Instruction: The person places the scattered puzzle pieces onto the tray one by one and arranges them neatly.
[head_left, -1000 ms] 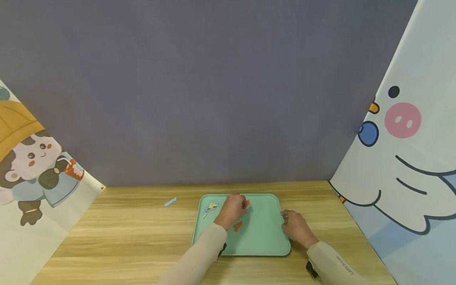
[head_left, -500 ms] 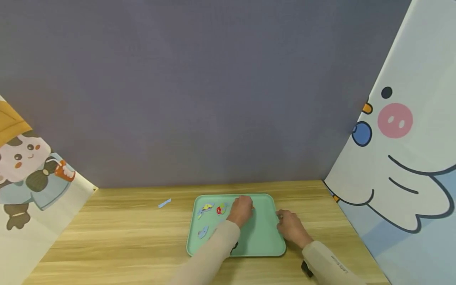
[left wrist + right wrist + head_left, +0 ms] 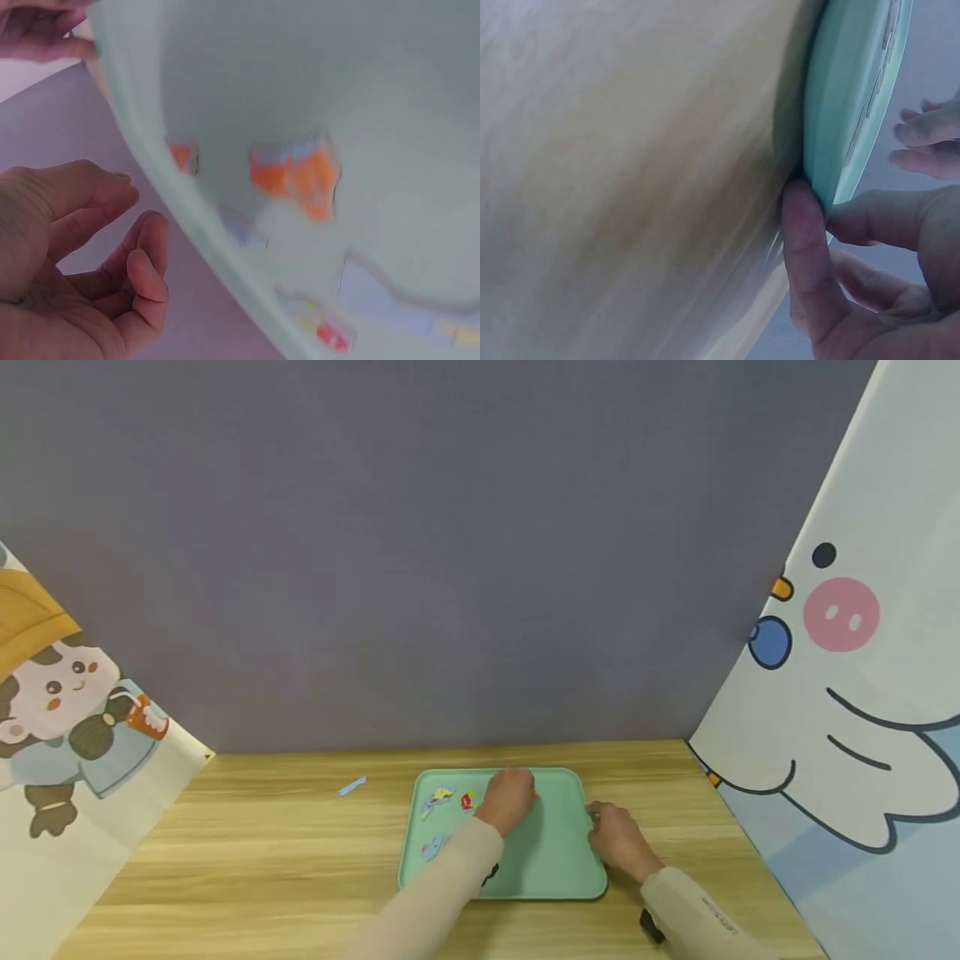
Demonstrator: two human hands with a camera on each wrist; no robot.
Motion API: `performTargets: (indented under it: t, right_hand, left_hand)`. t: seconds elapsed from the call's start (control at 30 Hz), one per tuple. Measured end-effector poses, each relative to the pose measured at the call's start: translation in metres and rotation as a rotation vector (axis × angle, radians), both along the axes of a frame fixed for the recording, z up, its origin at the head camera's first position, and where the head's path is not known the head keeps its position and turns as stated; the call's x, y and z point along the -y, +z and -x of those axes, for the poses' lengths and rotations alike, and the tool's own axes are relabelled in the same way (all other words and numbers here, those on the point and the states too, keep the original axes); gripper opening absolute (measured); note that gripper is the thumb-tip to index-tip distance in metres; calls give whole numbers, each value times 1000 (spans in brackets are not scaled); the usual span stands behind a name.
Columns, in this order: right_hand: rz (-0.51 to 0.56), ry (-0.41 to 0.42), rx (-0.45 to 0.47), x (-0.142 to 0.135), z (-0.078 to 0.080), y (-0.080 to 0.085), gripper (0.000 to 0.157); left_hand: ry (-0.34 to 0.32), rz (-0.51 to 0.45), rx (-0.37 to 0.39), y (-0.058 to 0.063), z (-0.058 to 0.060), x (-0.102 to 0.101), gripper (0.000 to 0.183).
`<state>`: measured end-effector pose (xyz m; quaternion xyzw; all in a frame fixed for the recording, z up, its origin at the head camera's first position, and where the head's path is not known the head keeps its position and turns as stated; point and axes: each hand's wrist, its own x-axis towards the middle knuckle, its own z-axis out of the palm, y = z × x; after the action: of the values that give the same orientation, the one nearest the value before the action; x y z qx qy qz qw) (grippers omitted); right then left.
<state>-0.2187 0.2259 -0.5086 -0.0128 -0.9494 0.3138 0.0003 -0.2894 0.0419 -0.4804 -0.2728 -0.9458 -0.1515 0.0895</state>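
A mint green tray (image 3: 558, 872) lies on the wooden table, with several flat, irregular printed pieces on it. My left hand (image 3: 510, 797) hovers over the tray's far middle, its fingers loosely bent and nothing between them in the left wrist view. Nearest to it are an orange and blue piece (image 3: 296, 176) and a small orange piece (image 3: 182, 156). A red and yellow piece (image 3: 469, 799), a yellow and blue piece (image 3: 438, 799) and a pale blue piece (image 3: 432, 847) lie at the tray's left. My right hand (image 3: 621, 842) pinches the tray's right rim between thumb and finger.
A light blue strip (image 3: 352, 786) lies on the wooden table (image 3: 285, 860), left of the tray. Behind the table rises a grey wall (image 3: 450, 568). Printed cartoon panels (image 3: 840, 710) flank it on both sides.
My left hand has shifted a little to the right over the tray, uncovering the red and yellow piece and the pale blue piece. My right hand keeps its place at the rim.
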Motion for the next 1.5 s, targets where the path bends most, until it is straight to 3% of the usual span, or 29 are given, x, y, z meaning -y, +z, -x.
performTargets:
  t: [0.1,0.27,0.47,0.67,0.77,1.0,1.27,1.5]
  right_hand:
    - [-2,-4,16,-2,-1,-1,41]
    - [-3,-1,36,-4,-2,-2,41]
    - [-2,-3,33,-5,-3,-2,41]
    - [4,6,22,-6,-3,-1,41]
    - [-3,8,11,-7,-2,-2,41]
    - [7,16,4,-7,-3,0,39]
    - [12,14,11,-3,-3,2,40]
    - [7,22,4,1,-1,2,41]
  left_hand:
    - [5,-8,9,6,3,8,4]
    - [28,-32,72,13,10,31,19]
    - [81,-181,175,22,17,70,22]
    - [129,-222,134,23,24,118,17]
    - [153,-222,116,21,26,143,18]
    - [303,-185,181,13,26,199,26]
    - [334,-140,164,0,26,252,35]
    - [371,-131,154,-12,27,275,45]
